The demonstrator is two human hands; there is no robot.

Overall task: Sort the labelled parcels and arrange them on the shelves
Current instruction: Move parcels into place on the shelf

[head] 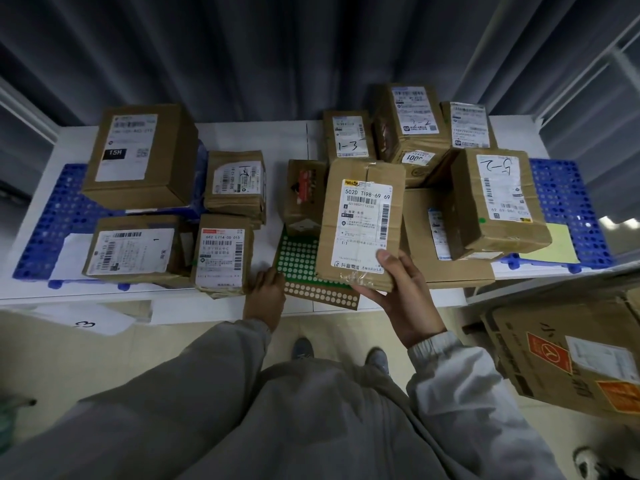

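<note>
My right hand (405, 299) grips the lower edge of a flat cardboard parcel (360, 223) with a white label reading 502D, held tilted above the table. My left hand (265, 292) rests on the table edge, touching the side of a small parcel (221, 258) with a red-topped label and the corner of a green dotted sticker sheet (299, 261). Several more labelled brown parcels lie on the white table (294, 140): a big one marked 15H (138, 154), one marked 1-3 (348, 136), one marked 5-2 (498, 199).
Blue perforated trays (561, 199) lie under the parcels at both table ends. A large carton with orange stickers (568, 358) stands at the lower right. A sheet of paper marked 3 (86, 322) hangs below the table front. Dark curtains hang behind.
</note>
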